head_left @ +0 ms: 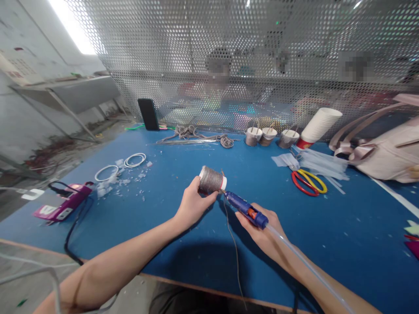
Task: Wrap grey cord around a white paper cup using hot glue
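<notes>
Grey-corded cup [211, 179], sideways — blue glue gun [241, 203]

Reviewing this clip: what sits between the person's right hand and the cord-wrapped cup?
The head view shows the front of the blue glue gun there, gripped by the right hand, its nozzle at the cord-wrapped cup's rim.

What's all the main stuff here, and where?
wrapped cup: 1, grey, centre
glue gun: 1, blue, centre
table: 1, blue, below
standing cups: 3, grey-white, right
cup stack: 1, white, right
bag: 1, pink, right
plastic strips: several, clear, right
coloured rings: 2, red/yellow, right
pale rings: at least 2, white, left
phone: 1, black, back
piled cord: count unclear, grey, back
power strip: 1, purple, left
screen: 1, silver, back
side table: 1, grey, left
left hand: 1, bare, on wrapped cup
right hand: 1, bare, on glue gun
</notes>
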The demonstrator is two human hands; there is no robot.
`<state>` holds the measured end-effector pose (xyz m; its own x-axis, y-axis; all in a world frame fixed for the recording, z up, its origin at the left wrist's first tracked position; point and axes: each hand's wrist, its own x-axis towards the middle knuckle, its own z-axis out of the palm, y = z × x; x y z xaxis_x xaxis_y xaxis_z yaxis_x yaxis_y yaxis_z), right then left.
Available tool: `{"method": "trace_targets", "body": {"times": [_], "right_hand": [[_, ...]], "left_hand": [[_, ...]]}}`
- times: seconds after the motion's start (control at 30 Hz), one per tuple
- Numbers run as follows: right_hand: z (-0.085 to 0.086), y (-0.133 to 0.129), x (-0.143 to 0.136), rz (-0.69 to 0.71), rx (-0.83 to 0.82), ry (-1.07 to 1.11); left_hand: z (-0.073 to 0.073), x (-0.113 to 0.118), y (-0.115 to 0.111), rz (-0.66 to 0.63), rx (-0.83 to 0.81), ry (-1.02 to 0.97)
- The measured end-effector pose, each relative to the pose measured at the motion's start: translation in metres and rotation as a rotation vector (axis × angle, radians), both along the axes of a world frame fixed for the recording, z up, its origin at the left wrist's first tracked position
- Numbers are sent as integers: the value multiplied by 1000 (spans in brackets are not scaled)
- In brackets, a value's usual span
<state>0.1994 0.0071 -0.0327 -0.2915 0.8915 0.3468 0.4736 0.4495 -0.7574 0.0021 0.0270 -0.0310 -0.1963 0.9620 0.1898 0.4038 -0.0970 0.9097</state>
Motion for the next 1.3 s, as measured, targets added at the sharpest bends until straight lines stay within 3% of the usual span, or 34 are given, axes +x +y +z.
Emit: {"method": "trace_targets", "body": {"times": [0.63, 1.3], "right_hand": [[11, 2, 6, -82, -197, 73], [22, 6, 13, -98, -277, 128]], "left_hand": [[-3, -5, 3, -115, 34, -3], [-1, -15, 6, -234, 83, 103]]}}
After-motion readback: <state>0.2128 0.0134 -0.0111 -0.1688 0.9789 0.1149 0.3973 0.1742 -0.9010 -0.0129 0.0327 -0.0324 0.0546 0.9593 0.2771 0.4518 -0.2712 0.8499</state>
